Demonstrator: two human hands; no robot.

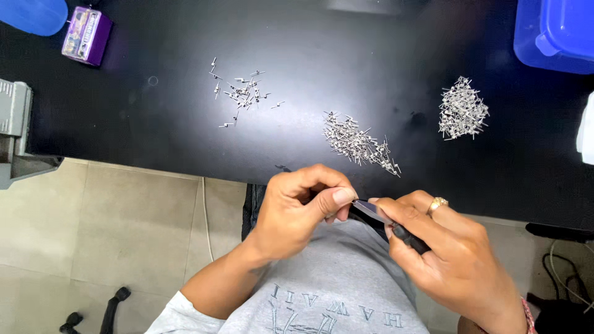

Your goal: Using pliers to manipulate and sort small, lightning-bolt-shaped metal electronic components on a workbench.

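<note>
We are pinching tiny metal pin, barely visible, in left hand fingers, just below middle pin pile; right hand gripping tweezers closed at it. Three piles lying on table; progress unclear.

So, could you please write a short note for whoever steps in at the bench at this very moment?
Left hand: curled, thumb and fingers pinched at the tool tip; whatever it grips is too small to see.
Right hand: holds a slim dark-handled tool, its tip meeting the left thumb.
On the black table: three lots of small metal pins: a loose left scatter, a middle pile, a dense right pile.
Done or left: which pile is finished cannot be told.
</note>
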